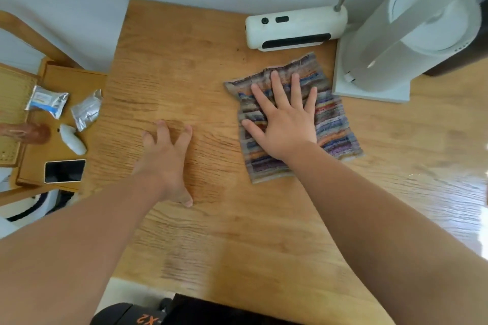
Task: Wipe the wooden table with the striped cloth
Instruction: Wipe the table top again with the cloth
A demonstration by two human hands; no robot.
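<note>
Beside the wooden table (211,66), the tall white cylindrical appliance (422,34) is cut by the right edge. The flat right hand (284,124) hides the striped cloth's (332,124) middle.

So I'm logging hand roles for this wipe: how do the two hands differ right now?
The right hand lies flat with fingers spread on the striped cloth; the left hand rests on bare table, touching no cloth. The right hand sits farther from the person, near the white appliances; the left is nearer, toward the table's left side. Both are open, palms down.
</note>
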